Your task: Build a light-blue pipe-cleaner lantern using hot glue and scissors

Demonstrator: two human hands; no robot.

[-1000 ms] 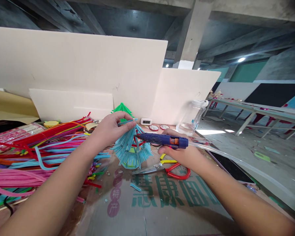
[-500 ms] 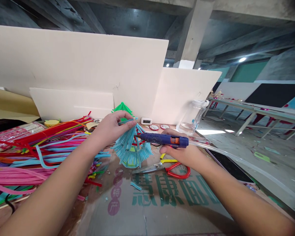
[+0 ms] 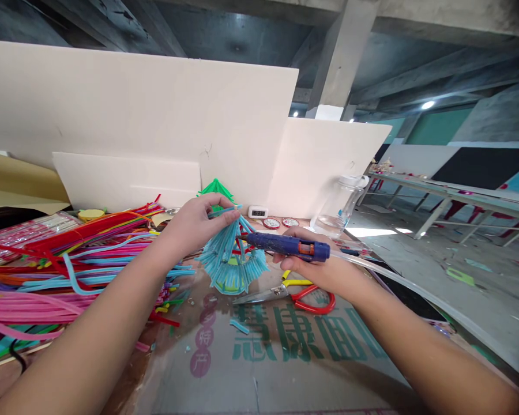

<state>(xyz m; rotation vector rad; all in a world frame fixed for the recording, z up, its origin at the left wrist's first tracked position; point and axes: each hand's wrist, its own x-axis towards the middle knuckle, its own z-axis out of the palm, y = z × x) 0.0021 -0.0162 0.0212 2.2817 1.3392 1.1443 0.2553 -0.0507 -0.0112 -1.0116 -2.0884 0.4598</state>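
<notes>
A tiered model made of light-blue pipe cleaners (image 3: 222,268) stands on the cardboard, with red strips showing inside it. My left hand (image 3: 207,222) pinches its upper part between thumb and fingers. In my right hand (image 3: 313,262) is a blue hot glue gun (image 3: 289,246), its dark nozzle pointing left and close against the model's side; whether it touches I cannot tell. A clear glue stick (image 3: 372,264) runs out of the gun's back. Under the gun lie scissors (image 3: 313,300) with red and yellow handles. Behind my left hand rises a green pointed roof-like piece (image 3: 216,187).
Bundles of coloured pipe cleaners (image 3: 38,311) cover the left side. At the back are a small white digital clock (image 3: 258,212), two round tins (image 3: 281,223) and a clear water bottle (image 3: 339,207) before white boards (image 3: 134,115). A blue scrap (image 3: 239,327) lies on the printed cardboard (image 3: 190,395).
The glue gun and my right hand have shifted very slightly left. My left hand keeps its pinch on the model.
</notes>
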